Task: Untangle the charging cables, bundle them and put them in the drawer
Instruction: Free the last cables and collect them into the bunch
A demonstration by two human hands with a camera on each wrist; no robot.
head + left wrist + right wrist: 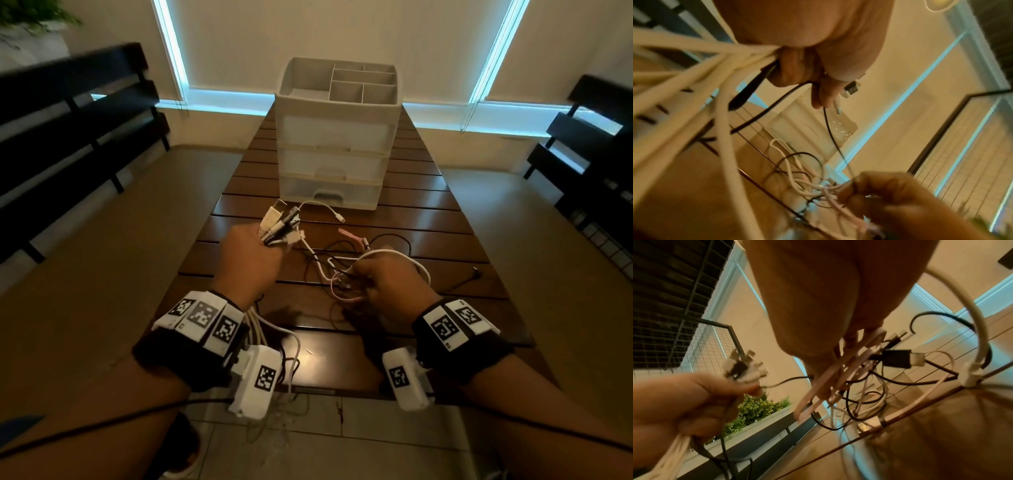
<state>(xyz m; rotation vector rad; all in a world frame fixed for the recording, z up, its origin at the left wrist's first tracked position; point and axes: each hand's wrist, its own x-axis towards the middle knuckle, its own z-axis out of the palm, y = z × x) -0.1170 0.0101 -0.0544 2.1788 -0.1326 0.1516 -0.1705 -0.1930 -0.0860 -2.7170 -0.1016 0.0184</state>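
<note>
My left hand (251, 255) grips a bunch of cable ends (279, 226), white and black plugs sticking up out of the fist; their cords (274, 329) hang down past my wrist. My right hand (383, 281) holds a tangle of white, pink and black cables (339, 274) just above the table. In the right wrist view the pink loops (840, 373) and black cords (869, 404) spill from my fingers. A white three-drawer unit (334, 154) stands behind on the table, its drawers closed.
The dark slatted wooden table (445, 219) is narrow, with floor on both sides. A loose white plug end (337, 216) and a black cable end (476, 274) lie on it. Dark benches (68, 120) stand left and right. A compartment tray tops the drawer unit.
</note>
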